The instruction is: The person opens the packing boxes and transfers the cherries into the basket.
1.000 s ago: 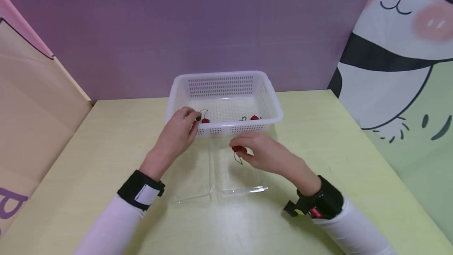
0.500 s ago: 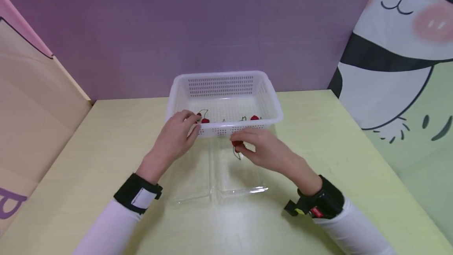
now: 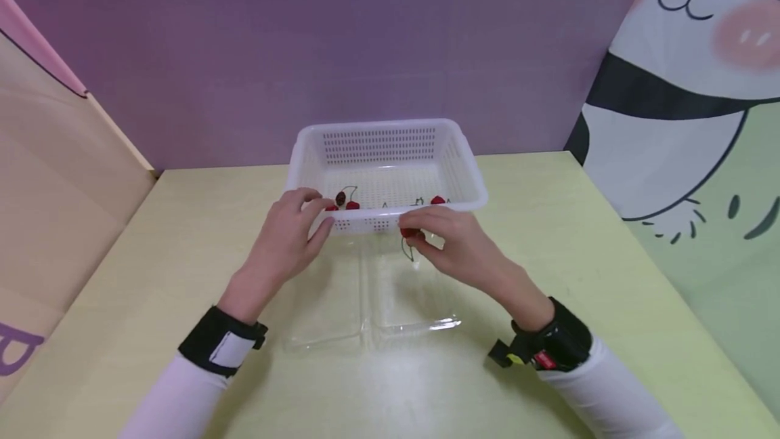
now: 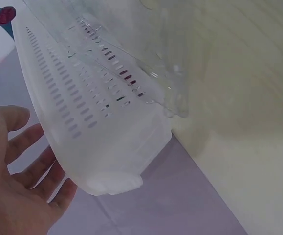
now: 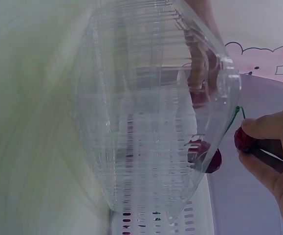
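My left hand (image 3: 283, 242) is over the front left rim of a white plastic basket (image 3: 378, 130), fingers spread and holding nothing. In the left wrist view its fingertips are beside the basket's outer wall. Just beyond those fingers a dark cherry (image 3: 340, 198) and a red cherry (image 3: 353, 206) with a stem lie inside. My right hand (image 3: 453, 239) pinches a red cherry (image 5: 243, 139) between thumb and fingers, in front of the basket. Its green stem leads toward a second cherry (image 5: 212, 160) hanging beside it. Below lies an open clear plastic clamshell box (image 3: 420, 325).
Another red cherry (image 3: 437, 200) lies at the basket's front right, with bits of stem nearby. The pale wooden table (image 3: 390, 398) meets a purple backdrop (image 3: 365, 39) behind the basket. A panda print (image 3: 670, 66) covers the right side.
My left hand has let go of the dark cherry, now visible in the basket, and drawn back left. My right hand has moved slightly up toward the basket with its cherries.
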